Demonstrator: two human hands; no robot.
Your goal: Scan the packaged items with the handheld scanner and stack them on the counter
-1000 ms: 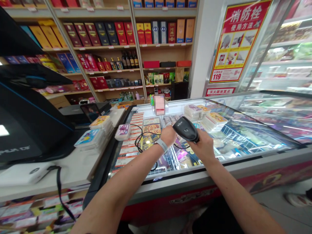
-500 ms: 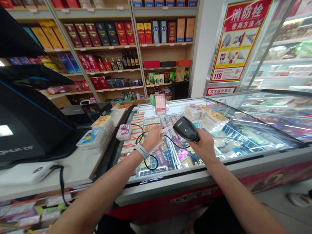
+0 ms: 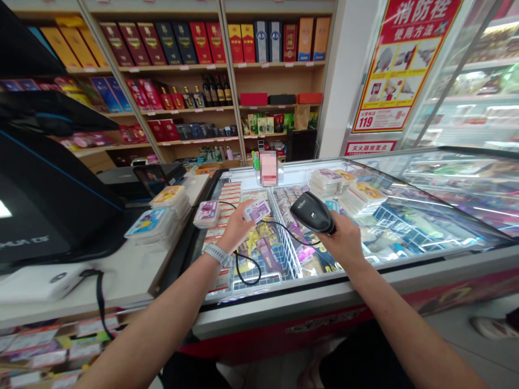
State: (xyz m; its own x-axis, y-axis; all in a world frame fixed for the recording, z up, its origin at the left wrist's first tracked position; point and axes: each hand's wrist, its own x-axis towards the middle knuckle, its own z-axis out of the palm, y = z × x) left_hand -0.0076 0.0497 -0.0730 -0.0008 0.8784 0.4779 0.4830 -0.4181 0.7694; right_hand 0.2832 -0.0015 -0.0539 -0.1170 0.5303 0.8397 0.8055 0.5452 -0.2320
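Left fingers grip a flat purple-and-white pack, right fingers a black scanner; colourful packets lie inside the glass-topped freezer!

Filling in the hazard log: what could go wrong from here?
The left grip holds the flat, rectangular purple-and-white pack by one end; it might slip. The thin, looped black cable passes close to that grip and could snag if the right grip moves the black plastic scanner.

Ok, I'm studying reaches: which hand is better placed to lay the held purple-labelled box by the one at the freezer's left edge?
Likely the left hand: it holds the purple-labelled box and is nearer the left-edge box, while the right hand grips the barcode scanner.
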